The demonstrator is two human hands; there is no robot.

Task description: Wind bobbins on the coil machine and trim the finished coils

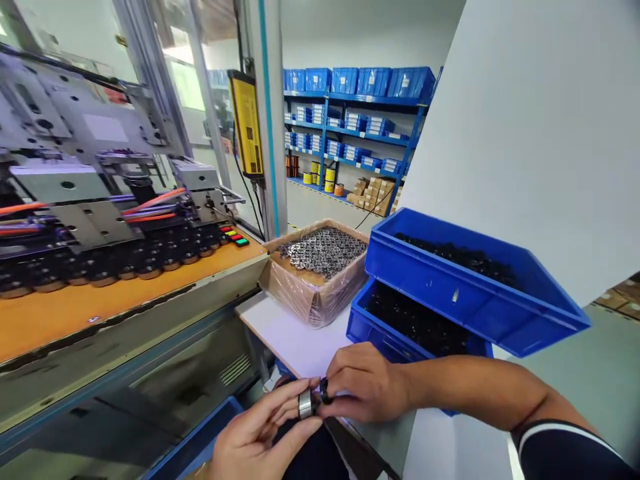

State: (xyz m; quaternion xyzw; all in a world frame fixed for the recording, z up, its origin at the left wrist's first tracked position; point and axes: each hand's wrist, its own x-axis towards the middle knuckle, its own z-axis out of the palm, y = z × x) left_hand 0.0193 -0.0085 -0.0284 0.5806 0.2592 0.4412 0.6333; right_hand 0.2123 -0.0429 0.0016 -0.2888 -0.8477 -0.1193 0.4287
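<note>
Metal ring [305,404] pinched in left hand [255,437], black ring [324,391] pinched in right hand [365,383], brought close together as for fitting, beside blue bins [450,300].

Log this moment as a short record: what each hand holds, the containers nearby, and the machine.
left hand: pinches a silver metal ring between thumb and fingers
right hand: holds a small black ring at its fingertips, right beside the silver one
cardboard box: lined with plastic film, filled with silver metal parts
upper blue bin: black parts inside, stacked askew on the lower blue bin
white table: bears the box and bins
machine: row of dark round parts along an orange deck
</note>
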